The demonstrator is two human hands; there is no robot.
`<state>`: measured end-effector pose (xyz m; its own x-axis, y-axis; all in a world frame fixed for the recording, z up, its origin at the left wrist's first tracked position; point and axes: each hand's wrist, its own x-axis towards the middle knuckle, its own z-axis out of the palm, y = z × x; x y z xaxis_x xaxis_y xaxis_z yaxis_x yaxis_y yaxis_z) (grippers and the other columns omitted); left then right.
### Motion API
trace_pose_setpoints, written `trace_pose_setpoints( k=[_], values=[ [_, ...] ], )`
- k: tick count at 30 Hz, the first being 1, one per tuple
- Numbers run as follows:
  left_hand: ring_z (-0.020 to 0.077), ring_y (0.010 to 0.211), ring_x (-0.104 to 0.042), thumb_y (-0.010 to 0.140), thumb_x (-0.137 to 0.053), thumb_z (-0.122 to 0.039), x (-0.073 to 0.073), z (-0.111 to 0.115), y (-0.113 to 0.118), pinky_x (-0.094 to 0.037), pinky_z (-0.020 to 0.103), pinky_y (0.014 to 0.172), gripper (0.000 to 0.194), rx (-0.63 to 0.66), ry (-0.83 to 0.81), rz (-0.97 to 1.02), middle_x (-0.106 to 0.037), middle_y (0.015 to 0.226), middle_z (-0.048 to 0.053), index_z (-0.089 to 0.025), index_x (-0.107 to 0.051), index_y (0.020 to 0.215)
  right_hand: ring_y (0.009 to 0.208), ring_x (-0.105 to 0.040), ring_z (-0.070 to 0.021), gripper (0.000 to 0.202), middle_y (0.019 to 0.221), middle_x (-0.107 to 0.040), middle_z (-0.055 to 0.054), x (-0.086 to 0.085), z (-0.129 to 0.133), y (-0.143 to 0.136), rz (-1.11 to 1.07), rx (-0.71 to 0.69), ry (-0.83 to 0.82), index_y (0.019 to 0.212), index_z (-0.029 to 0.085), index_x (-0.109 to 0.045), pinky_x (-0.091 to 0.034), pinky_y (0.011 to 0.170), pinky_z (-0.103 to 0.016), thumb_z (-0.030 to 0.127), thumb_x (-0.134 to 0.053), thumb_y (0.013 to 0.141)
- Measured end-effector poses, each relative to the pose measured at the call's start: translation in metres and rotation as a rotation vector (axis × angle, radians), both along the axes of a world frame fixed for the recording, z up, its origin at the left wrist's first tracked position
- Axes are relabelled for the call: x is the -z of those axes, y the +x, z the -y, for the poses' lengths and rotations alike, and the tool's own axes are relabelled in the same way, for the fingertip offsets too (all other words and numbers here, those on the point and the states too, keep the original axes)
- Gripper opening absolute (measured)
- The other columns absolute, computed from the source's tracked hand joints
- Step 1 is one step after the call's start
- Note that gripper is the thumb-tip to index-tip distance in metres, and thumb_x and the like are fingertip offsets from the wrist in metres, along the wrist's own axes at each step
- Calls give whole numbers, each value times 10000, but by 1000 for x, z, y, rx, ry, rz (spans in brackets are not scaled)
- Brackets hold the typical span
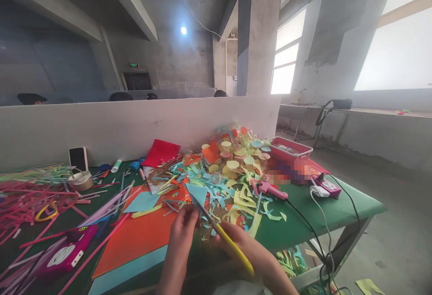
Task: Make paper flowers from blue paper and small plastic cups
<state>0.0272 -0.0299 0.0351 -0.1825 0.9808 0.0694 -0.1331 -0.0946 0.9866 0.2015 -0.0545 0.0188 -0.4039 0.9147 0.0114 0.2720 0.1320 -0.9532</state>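
Observation:
My left hand point(183, 226) pinches a piece of light blue paper point(198, 192) at its lower edge, over the middle of the table's near side. Yellow-handled scissors point(234, 248) are in my right hand point(248, 245), their blades pointing up and left. The blades lie against the blue paper, close to my left fingertips; whether they are parted I cannot make out. Cut paper scraps point(216, 196) in blue, yellow and orange lie just beyond both hands. Orange sheets point(135, 236) and a blue sheet point(131, 270) lie to the left of my left hand.
A pink glue gun point(274, 190) lies at right, its cable running off the edge. Beyond are a paper-and-cup heap point(241, 151) and a red basket point(290, 149). At left are pink straws point(30, 205), a power strip point(69, 250) and a phone point(78, 159). A white partition point(135, 124) stands behind.

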Motion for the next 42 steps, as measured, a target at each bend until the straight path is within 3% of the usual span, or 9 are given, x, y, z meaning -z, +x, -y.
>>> trace_pose_setpoints(
  k=[7, 14, 28, 34, 42],
  values=[
    [134, 584, -466, 592, -771, -599, -5, 2, -5, -386, 230, 577, 451, 67, 6, -88, -501, 561, -44, -194, -580, 646, 700, -440, -142, 357, 769, -484, 29, -2, 2, -4, 44, 46, 1, 826, 216, -443, -378, 639, -248, 548, -573, 845],
    [146, 597, -496, 590, -761, -614, -4, 1, -1, -411, 244, 589, 454, -25, 50, -69, -559, 603, -29, -205, -621, 726, 668, -454, -136, 365, 741, -508, 32, -2, 2, -4, -4, 25, -28, 817, 215, -485, -392, 631, -239, 570, -568, 843],
    [123, 564, -453, 587, -752, -646, -6, 3, -1, -379, 229, 571, 487, -21, 47, -47, -507, 549, -42, -192, -591, 662, 700, -421, -153, 373, 759, -474, 13, -13, 9, -8, 16, -1, -10, 789, 222, -432, -353, 612, -261, 579, -501, 871],
    [111, 579, -446, 573, -782, -608, -6, 4, 0, -374, 211, 561, 473, -10, 28, -61, -508, 587, -43, -181, -616, 690, 729, -432, -155, 381, 806, -478, 13, -12, 12, -6, 10, -59, -57, 908, 230, -420, -385, 648, -257, 601, -500, 866],
    [122, 608, -476, 589, -745, -649, -7, 4, -4, -401, 215, 591, 502, -14, -17, -61, -543, 617, -37, -186, -621, 742, 659, -404, -121, 347, 727, -477, 35, -10, 6, -6, 15, 31, -75, 785, 206, -437, -327, 583, -231, 515, -580, 853]
  ],
)
